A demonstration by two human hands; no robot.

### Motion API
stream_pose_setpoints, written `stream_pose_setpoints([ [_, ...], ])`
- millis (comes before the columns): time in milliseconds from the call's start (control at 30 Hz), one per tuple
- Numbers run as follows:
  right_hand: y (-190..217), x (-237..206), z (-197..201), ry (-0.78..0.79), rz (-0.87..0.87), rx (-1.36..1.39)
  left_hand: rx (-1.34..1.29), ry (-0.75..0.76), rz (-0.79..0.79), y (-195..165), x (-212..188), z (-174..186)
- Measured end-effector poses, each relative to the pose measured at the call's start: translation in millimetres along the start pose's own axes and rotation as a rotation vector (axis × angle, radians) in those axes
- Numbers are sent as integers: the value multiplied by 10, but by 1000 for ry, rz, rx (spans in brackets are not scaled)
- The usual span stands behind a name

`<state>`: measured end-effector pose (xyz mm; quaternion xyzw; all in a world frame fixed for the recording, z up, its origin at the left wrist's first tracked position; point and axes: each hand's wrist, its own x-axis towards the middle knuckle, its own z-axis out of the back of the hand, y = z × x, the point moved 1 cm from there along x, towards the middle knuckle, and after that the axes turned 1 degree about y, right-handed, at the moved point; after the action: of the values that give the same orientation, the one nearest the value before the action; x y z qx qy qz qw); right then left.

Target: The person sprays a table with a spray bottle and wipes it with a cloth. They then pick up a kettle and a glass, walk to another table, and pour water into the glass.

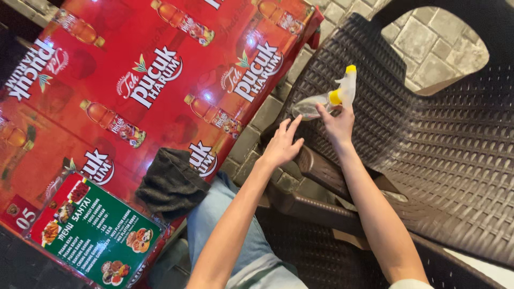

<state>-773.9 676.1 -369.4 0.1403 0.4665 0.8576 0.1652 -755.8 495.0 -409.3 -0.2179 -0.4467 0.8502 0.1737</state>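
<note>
1. While the right hand (338, 124) is closed around the neck of a spray bottle (327, 99), the left hand (282, 145) hovers beside it with fingers spread, holding nothing.

2. Judging by the grip, the step in hand is picking up or aiming the bottle over the dark woven chair (439, 139); I cannot tell whether a finger rests on the trigger.

3. The bottle sits at about one o'clock in the head view, above the chair's seat and just off its armrest (321, 170), which lies under the left hand at about five o'clock from it.

4. Its long axis runs roughly from eight o'clock to two o'clock: the clear body is low and left, the white sprayer head with a yellow collar and yellow tip is high and right. So the head end points toward two o'clock, at the chair's back.

5. A next move, as I judge it, would call for a steady wrist and a finger free for the trigger, with the nozzle turned toward whichever surface is meant.

6. At about nine o'clock from the hands a dark cloth (171, 183) lies near the edge of the red worktop (107, 64), well apart from both hands, and a green menu card (93, 235) lies at seven o'clock from the cloth.
</note>
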Motion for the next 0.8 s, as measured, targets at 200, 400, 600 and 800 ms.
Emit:
stream_pose_setpoints([
  [200,58,8,-34,105,-5,220,7,7,32,-6,28,17],
  [400,78,-15,-49,134,-48,125,-11,-59,-16,1,40,-15],
  [600,8,-22,-45,180,-83,226,-2,-1,39,3,40,-13],
  [800,2,-36,-73,301,-77,380,-3,-3,30,0,43,10],
])
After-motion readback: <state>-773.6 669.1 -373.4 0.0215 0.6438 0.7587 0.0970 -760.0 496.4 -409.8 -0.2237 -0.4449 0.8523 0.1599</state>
